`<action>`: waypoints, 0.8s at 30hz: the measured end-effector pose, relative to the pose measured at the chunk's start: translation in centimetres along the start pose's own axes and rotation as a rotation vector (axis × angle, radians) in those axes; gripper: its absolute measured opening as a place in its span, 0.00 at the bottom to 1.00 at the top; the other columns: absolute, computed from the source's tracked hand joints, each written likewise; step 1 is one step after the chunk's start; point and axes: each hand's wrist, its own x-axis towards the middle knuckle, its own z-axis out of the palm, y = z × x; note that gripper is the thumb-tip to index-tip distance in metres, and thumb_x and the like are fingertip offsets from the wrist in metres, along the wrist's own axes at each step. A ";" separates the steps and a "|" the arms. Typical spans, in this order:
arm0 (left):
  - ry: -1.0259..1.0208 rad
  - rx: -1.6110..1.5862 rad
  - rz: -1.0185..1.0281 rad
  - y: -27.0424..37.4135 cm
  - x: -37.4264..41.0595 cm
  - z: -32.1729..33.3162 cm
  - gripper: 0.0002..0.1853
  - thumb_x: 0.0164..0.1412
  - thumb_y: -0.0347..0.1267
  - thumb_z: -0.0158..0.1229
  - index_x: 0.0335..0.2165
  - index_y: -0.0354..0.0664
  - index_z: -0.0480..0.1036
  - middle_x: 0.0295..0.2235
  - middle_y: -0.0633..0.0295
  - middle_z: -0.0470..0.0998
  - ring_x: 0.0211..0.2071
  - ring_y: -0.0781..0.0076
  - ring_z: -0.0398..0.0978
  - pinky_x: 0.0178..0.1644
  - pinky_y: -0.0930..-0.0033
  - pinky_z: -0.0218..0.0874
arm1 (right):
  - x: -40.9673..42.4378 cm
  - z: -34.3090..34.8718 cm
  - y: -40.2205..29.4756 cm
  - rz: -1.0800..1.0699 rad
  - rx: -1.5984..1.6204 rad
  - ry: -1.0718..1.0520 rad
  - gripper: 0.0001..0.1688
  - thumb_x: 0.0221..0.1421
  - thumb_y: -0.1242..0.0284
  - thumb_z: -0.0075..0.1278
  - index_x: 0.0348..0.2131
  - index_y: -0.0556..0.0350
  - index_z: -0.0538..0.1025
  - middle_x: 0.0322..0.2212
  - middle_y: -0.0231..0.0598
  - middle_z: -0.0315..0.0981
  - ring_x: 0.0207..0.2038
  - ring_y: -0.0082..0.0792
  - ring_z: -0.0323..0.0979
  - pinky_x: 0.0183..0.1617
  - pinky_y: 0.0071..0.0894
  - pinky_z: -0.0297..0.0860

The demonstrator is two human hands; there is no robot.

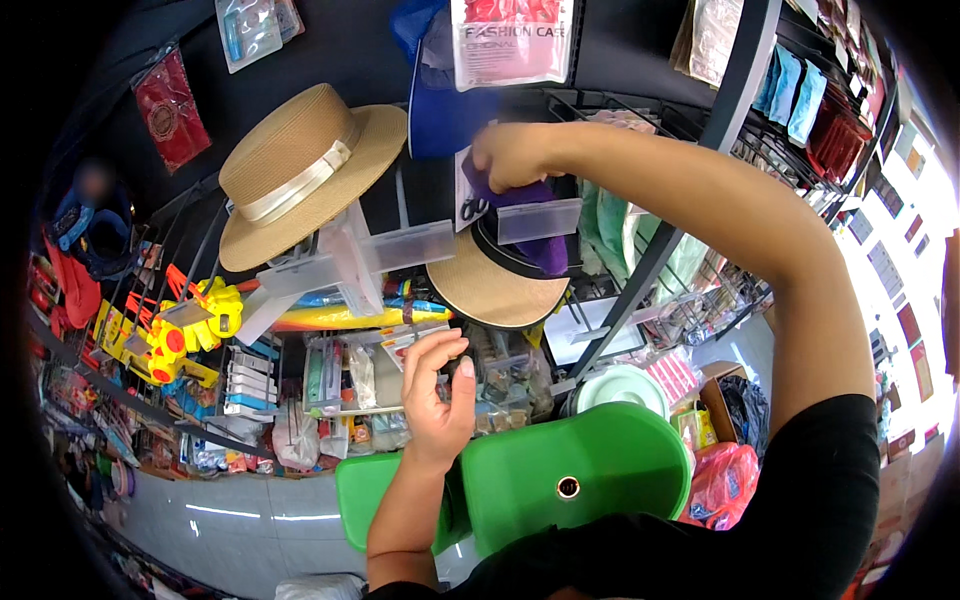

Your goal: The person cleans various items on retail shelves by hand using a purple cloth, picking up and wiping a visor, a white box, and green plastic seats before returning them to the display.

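Observation:
My right hand (510,156) grips a purple fabric item (544,244) in front of the display rack, with its fingers curled over the upper end. Below that item hangs a straw sun visor (499,289) with a dark band. My left hand (439,397) is raised lower down, its fingers apart and nothing in it. A straw boater hat (289,165) with a white ribbon hangs to the upper left. Between the boater and my right hand is a blue item (442,120), partly blurred. Clear plastic label holders (411,246) stick out in front of the hats.
Below me stand a large green plastic stool or container (517,487) and a smaller green one (364,491). A black metal post (660,251) rises right of the hats, behind my right forearm. Yellow toys (191,330) hang at left. A red plastic bag (726,480) lies at lower right.

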 end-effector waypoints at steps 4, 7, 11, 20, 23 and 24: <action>-0.004 -0.036 -0.027 -0.1 -0.8 1.3 0.09 0.52 0.24 0.54 0.35 0.32 0.71 0.39 0.50 0.71 0.40 0.59 0.70 0.47 0.65 0.59 | 2.2 -0.6 0.6 0.089 0.023 0.022 0.13 0.36 0.74 0.52 0.28 0.59 0.76 0.22 0.47 0.71 0.21 0.42 0.71 0.17 0.37 0.65; -0.046 -0.008 -0.059 -0.1 -1.5 1.8 0.10 0.52 0.24 0.53 0.35 0.32 0.71 0.39 0.50 0.71 0.40 0.58 0.70 0.47 0.64 0.60 | 5.7 -0.5 2.0 0.178 -0.017 0.118 0.15 0.38 0.72 0.54 0.29 0.63 0.76 0.27 0.50 0.74 0.25 0.41 0.75 0.22 0.38 0.71; -0.091 0.023 -0.088 -0.2 -2.7 2.0 0.10 0.52 0.24 0.53 0.36 0.33 0.71 0.39 0.50 0.71 0.40 0.58 0.70 0.46 0.64 0.61 | 9.1 -1.5 2.9 0.122 -0.231 0.113 0.22 0.40 0.65 0.54 0.34 0.63 0.77 0.34 0.54 0.75 0.37 0.43 0.75 0.39 0.40 0.72; -0.153 0.030 -0.125 0.8 -4.0 3.3 0.11 0.52 0.23 0.53 0.36 0.33 0.71 0.40 0.49 0.71 0.41 0.57 0.70 0.46 0.64 0.61 | 5.7 -1.1 2.4 0.129 -0.251 0.118 0.25 0.48 0.67 0.44 0.45 0.59 0.72 0.47 0.51 0.68 0.49 0.45 0.68 0.49 0.41 0.66; -0.143 0.057 -0.112 1.0 -3.6 3.1 0.10 0.52 0.24 0.53 0.36 0.32 0.71 0.39 0.49 0.71 0.40 0.56 0.70 0.47 0.64 0.61 | 3.7 0.3 2.1 0.142 0.191 0.158 0.26 0.50 0.70 0.41 0.48 0.64 0.68 0.44 0.54 0.69 0.47 0.46 0.69 0.42 0.45 0.69; -0.144 0.060 -0.099 1.1 -3.3 3.1 0.10 0.52 0.24 0.53 0.36 0.32 0.71 0.39 0.49 0.71 0.40 0.56 0.70 0.47 0.64 0.61 | 1.7 0.1 1.6 0.119 0.235 0.117 0.26 0.51 0.69 0.41 0.48 0.66 0.68 0.43 0.54 0.70 0.45 0.46 0.71 0.41 0.45 0.70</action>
